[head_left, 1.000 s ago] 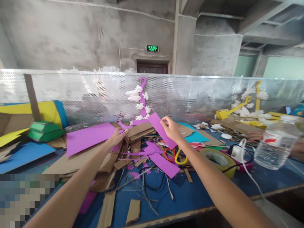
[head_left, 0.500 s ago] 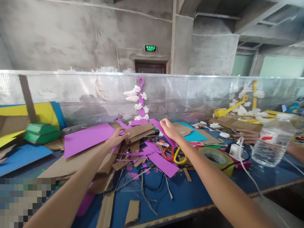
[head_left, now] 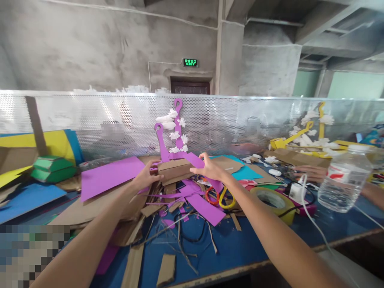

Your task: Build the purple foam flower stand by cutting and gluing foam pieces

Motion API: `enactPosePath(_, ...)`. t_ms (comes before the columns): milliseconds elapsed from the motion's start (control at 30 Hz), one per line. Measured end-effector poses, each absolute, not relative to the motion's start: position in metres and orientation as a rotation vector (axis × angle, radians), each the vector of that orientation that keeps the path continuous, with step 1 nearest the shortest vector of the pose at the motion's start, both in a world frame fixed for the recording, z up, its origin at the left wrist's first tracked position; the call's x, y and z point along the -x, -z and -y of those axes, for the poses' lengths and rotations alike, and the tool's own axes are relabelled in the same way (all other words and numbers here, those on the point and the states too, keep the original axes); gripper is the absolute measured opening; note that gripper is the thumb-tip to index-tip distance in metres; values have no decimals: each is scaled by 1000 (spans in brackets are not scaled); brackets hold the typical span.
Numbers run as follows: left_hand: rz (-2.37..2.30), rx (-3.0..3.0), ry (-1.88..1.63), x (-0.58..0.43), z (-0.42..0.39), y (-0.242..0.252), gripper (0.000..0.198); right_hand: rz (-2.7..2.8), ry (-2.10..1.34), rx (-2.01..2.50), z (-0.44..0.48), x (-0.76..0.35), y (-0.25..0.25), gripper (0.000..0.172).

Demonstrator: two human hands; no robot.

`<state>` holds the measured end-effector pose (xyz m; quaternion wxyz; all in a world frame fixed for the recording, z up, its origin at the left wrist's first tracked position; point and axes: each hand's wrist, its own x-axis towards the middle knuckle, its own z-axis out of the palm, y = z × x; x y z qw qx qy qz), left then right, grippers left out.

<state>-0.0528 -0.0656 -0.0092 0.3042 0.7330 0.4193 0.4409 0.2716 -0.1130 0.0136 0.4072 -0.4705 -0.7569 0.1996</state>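
Note:
My left hand (head_left: 149,175) grips the left end of a folded brown cardboard piece (head_left: 175,169), fingers behind and thumb in front. At the cardboard's right end is my right hand (head_left: 210,167), its thumb against the front edge and its fingers bent around the end. A purple strip (head_left: 194,160) runs from that end, partly hidden behind my right hand. Behind the cardboard stands a purple hooked piece (head_left: 162,142), beside a taller purple hooked post (head_left: 178,136) dotted with white crumpled flowers. Red and yellow scissor handles (head_left: 227,199) lie below my right hand.
Purple offcuts (head_left: 207,209) and cardboard scraps litter the blue table (head_left: 240,248). A purple sheet (head_left: 112,178) and green box (head_left: 54,169) are left. On the right are tape (head_left: 271,202), a water bottle (head_left: 343,180), a white cable and another person's hand (head_left: 310,173).
The cardboard piece has turned, its front face now showing more. The purple hooked piece behind it has risen upright. My right hand has moved slightly left and down to the cardboard's end.

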Motion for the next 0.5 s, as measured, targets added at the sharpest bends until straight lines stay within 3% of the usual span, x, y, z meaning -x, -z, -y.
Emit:
enactPosePath(200,-1049,-2003,-1173,55,61,9,71,1907,12,1020,107,-268,-11,48)
enactPosePath(400,-928,-2132,-1174,51,65,8,68,2077,315,929,104,-267,-10,61)
enactPosePath(500,-866,-2110,-1152,51,67,8,69,2173,359,881,102,-263,-6,56)
